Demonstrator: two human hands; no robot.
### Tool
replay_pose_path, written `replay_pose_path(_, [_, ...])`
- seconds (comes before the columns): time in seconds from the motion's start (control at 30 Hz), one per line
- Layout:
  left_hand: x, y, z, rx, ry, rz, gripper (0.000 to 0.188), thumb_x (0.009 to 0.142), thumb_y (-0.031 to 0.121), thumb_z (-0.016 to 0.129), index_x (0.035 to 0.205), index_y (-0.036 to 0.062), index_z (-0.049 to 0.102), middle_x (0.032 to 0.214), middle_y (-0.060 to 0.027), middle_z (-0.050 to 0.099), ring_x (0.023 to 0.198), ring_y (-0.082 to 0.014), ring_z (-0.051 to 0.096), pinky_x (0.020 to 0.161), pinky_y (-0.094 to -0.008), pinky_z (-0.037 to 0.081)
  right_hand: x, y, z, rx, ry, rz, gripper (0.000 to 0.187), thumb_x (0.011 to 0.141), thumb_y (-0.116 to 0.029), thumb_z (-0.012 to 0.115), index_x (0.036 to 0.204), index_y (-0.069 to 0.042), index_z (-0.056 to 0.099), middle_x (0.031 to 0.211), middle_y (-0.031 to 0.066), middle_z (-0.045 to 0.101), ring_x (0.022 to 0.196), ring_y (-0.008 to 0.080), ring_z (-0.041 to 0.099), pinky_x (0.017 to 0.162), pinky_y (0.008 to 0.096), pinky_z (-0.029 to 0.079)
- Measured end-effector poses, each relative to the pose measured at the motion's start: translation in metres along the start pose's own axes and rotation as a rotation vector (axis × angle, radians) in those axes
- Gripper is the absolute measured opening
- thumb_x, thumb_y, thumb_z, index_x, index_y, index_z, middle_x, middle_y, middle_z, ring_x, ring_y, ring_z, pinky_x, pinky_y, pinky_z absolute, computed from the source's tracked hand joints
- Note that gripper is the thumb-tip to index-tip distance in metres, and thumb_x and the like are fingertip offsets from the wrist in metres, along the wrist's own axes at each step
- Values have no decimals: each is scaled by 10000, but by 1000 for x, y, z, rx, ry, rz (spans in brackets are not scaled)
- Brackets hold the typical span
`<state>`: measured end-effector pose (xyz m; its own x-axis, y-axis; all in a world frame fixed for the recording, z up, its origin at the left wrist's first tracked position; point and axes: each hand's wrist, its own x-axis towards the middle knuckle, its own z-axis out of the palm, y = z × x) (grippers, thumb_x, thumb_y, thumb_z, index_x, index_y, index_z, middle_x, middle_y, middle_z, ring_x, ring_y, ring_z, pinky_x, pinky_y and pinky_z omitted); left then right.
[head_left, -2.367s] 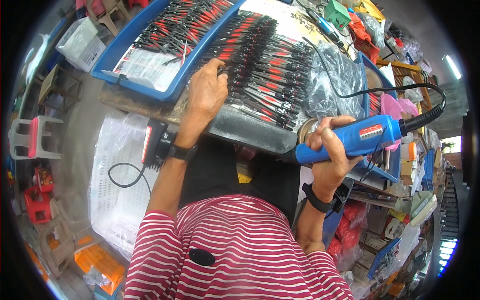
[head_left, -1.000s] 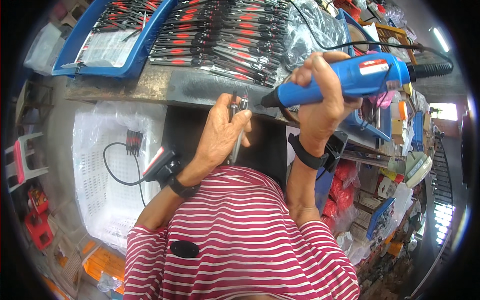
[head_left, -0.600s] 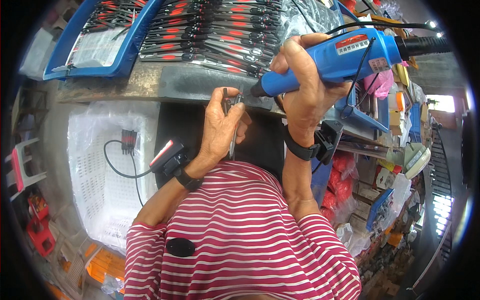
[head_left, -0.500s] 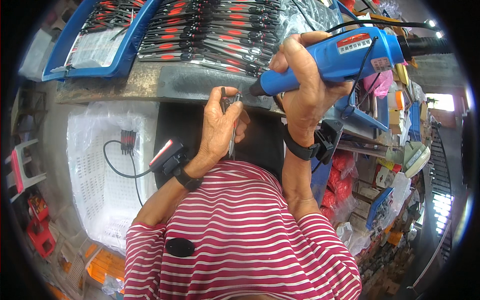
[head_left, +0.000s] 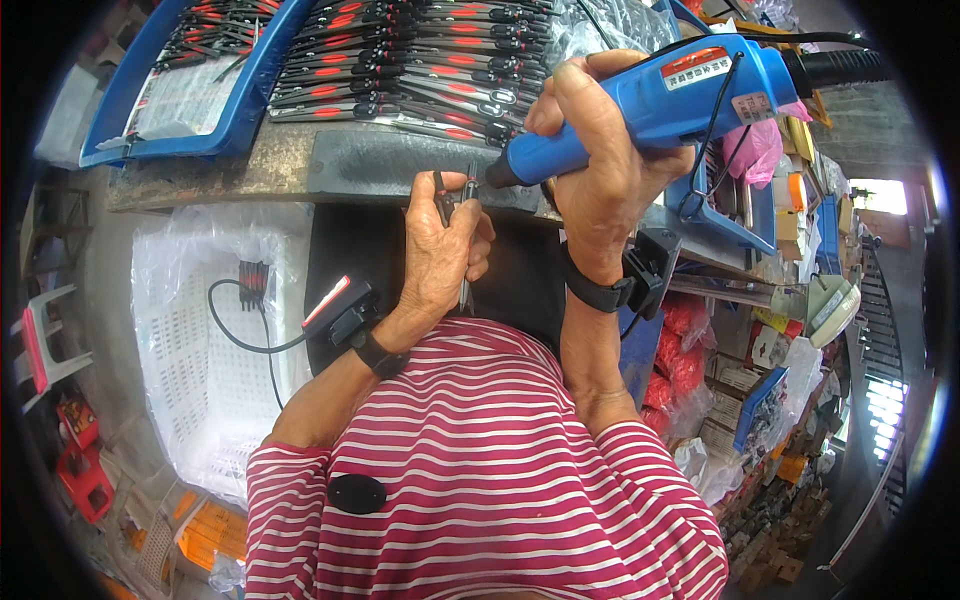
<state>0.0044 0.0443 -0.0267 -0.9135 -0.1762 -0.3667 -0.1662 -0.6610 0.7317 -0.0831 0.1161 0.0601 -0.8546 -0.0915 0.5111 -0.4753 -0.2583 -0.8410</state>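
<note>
Left hand: the left hand (head_left: 440, 250) is pinching a slim black-and-red tool piece (head_left: 468, 200) between thumb and fingers, holding it upright just below the bench edge.
Right hand: the right hand (head_left: 600, 165) is wrapping all its fingers tightly around a blue electric screwdriver (head_left: 650, 105), its tip angling down-left and meeting the top of the held piece.
Bench: a grey worktop (head_left: 330, 165) is carrying rows of similar black-and-red pieces (head_left: 400, 60), with more lying in a blue tray (head_left: 240, 95) on the left.
Below: a white plastic crate (head_left: 190, 370) lined with clear film is sitting under the left forearm.
</note>
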Motion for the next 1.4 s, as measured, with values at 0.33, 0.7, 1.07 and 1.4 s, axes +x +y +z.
replay_pose_path(0.33, [-1,0,1,25,14,6,246,887,71,482,1094,79,351,658,-81,512,443,-69,395,360,-198,305,1,0,4,-40,7,-14,172,738,-10,625,889,56,572,594,107,560,509,175,566,515,282,472])
replay_pose_path(0.7, [0,1,-1,-10,13,-29,253,883,90,495,1085,83,342,649,-68,506,439,-72,380,366,-200,293,-9,8,2,-505,-185,-196,189,820,50,493,984,46,587,639,69,562,552,141,557,601,272,486])
replay_pose_path(1.07, [0,-2,1,-20,29,-12,286,868,92,510,1096,77,336,634,-60,489,430,-66,363,361,-202,274,-14,20,1,-266,-4,-154,102,777,-2,560,860,4,619,615,23,569,549,123,567,548,228,454])
replay_pose_path(1.4, [0,1,0,-4,-9,5,272,848,66,487,1066,68,323,611,-65,475,432,-73,361,356,-205,271,-13,10,7,-451,-105,-264,139,744,0,552,827,-79,630,670,11,583,624,74,576,521,216,414])
